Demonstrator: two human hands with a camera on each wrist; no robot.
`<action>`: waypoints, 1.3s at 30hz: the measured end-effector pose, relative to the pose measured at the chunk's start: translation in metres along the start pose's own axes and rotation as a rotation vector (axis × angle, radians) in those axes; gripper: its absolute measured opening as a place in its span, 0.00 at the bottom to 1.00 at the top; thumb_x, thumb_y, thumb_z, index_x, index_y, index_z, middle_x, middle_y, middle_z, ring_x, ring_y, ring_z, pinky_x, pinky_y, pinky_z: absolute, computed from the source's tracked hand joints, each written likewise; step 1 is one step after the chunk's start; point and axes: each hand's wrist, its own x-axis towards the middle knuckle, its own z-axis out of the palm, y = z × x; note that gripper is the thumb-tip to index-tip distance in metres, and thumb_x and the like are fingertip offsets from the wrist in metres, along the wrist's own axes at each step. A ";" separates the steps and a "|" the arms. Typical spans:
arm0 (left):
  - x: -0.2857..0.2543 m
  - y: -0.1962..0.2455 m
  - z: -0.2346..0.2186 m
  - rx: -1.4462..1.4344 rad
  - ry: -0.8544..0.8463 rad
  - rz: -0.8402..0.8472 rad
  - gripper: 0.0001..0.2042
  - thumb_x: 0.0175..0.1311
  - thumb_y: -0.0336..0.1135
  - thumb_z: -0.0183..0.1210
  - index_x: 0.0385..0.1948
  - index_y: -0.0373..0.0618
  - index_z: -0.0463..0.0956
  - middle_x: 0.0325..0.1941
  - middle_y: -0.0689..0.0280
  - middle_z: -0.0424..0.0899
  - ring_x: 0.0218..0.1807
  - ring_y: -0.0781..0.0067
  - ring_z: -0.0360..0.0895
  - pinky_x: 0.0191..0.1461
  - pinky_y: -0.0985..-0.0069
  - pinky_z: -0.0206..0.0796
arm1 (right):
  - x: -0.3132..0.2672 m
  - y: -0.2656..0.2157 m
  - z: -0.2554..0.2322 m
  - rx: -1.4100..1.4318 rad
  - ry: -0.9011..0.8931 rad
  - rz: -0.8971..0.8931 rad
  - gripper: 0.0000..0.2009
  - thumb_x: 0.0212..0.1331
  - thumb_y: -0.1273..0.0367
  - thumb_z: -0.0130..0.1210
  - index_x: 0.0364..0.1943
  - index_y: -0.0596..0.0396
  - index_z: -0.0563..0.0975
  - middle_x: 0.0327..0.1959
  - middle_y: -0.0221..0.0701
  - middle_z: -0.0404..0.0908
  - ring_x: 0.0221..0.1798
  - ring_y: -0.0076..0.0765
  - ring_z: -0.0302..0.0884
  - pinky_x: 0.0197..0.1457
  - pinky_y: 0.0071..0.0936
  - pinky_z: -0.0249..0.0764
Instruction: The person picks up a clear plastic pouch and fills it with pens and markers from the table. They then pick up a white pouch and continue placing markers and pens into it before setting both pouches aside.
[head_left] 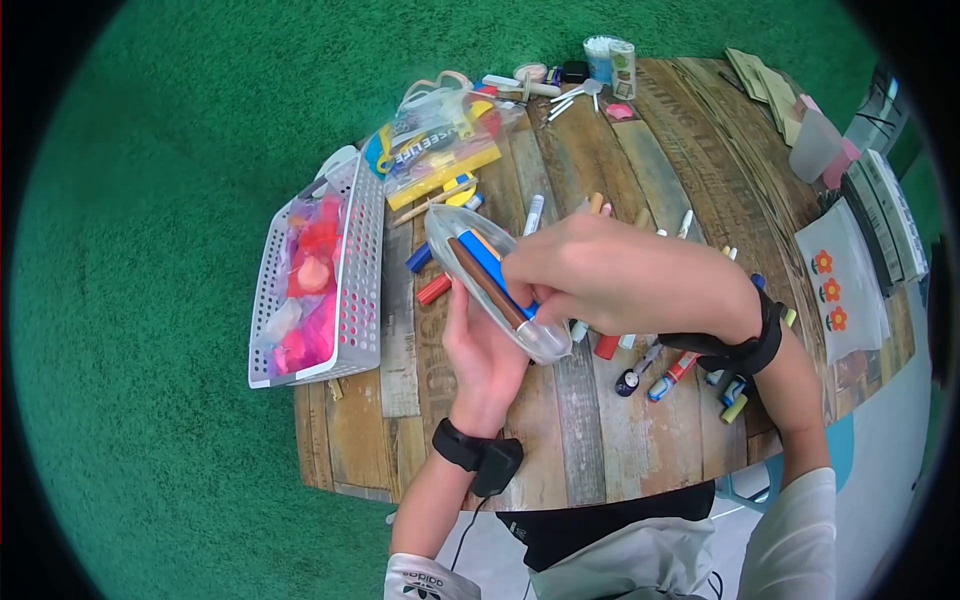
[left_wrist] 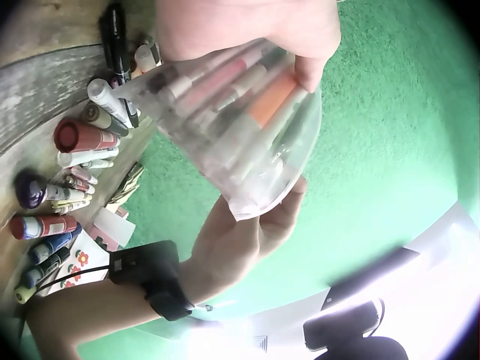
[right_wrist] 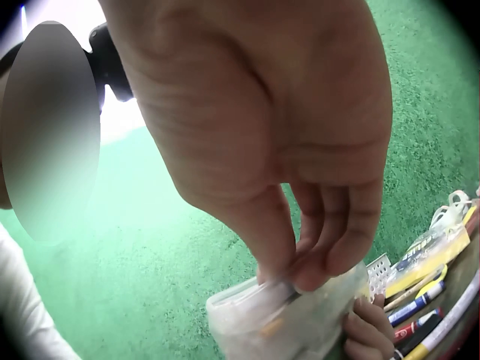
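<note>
My left hand [head_left: 487,355] holds a clear plastic pouch [head_left: 440,222] from below, its thumb along the near side. Inside the pouch lie several pens, among them a brown marker [head_left: 483,280] and a blue marker [head_left: 480,255]; an orange one [left_wrist: 274,101] shows through the plastic in the left wrist view. My right hand [head_left: 600,270] reaches into the open mouth of the pouch, thumb and fingertips pinched together at a marker's end. In the right wrist view, the right fingers [right_wrist: 330,262] cover most of what they pinch.
Loose markers, a red one [head_left: 676,372] among them, lie across the wooden table [head_left: 590,450]. A white basket [head_left: 362,270] of pink items stands at the left edge. Behind the pouch lies a yellow-edged plastic bag [head_left: 440,150]; a flower-printed pouch [head_left: 840,280] is at right.
</note>
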 end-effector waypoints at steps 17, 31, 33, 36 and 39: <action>0.001 0.000 -0.014 -0.072 -0.092 0.023 0.23 0.74 0.52 0.43 0.64 0.55 0.63 0.62 0.65 0.71 0.64 0.63 0.69 0.68 0.58 0.62 | -0.002 -0.004 0.007 -0.082 0.189 -0.071 0.10 0.53 0.77 0.57 0.39 0.62 0.74 0.37 0.41 0.73 0.39 0.50 0.76 0.40 0.40 0.71; 0.014 0.016 -0.012 -0.352 -0.052 0.018 0.29 0.67 0.56 0.50 0.63 0.47 0.65 0.45 0.62 0.72 0.40 0.66 0.68 0.46 0.69 0.65 | -0.017 0.047 0.011 -0.368 0.127 0.110 0.09 0.48 0.79 0.55 0.35 0.60 0.78 0.32 0.44 0.79 0.41 0.54 0.79 0.42 0.45 0.74; 0.011 0.019 -0.001 -0.282 0.088 0.082 0.28 0.66 0.52 0.53 0.63 0.44 0.65 0.42 0.62 0.70 0.37 0.72 0.64 0.44 0.75 0.62 | -0.024 0.046 0.021 -0.393 -0.119 0.146 0.11 0.45 0.79 0.62 0.36 0.60 0.77 0.39 0.41 0.76 0.47 0.52 0.75 0.48 0.42 0.72; 0.014 0.018 -0.009 -0.239 0.073 0.077 0.28 0.67 0.54 0.50 0.63 0.45 0.65 0.42 0.61 0.70 0.37 0.71 0.64 0.44 0.74 0.62 | -0.033 0.043 0.039 -0.429 -0.107 0.092 0.11 0.45 0.77 0.61 0.37 0.57 0.80 0.39 0.39 0.76 0.48 0.49 0.75 0.49 0.41 0.74; 0.014 0.015 -0.006 -0.193 0.057 0.100 0.29 0.68 0.58 0.48 0.63 0.47 0.65 0.43 0.60 0.73 0.38 0.67 0.67 0.46 0.70 0.64 | -0.034 0.047 0.047 -0.470 -0.095 0.079 0.12 0.45 0.78 0.61 0.38 0.57 0.80 0.40 0.39 0.75 0.49 0.47 0.74 0.50 0.39 0.73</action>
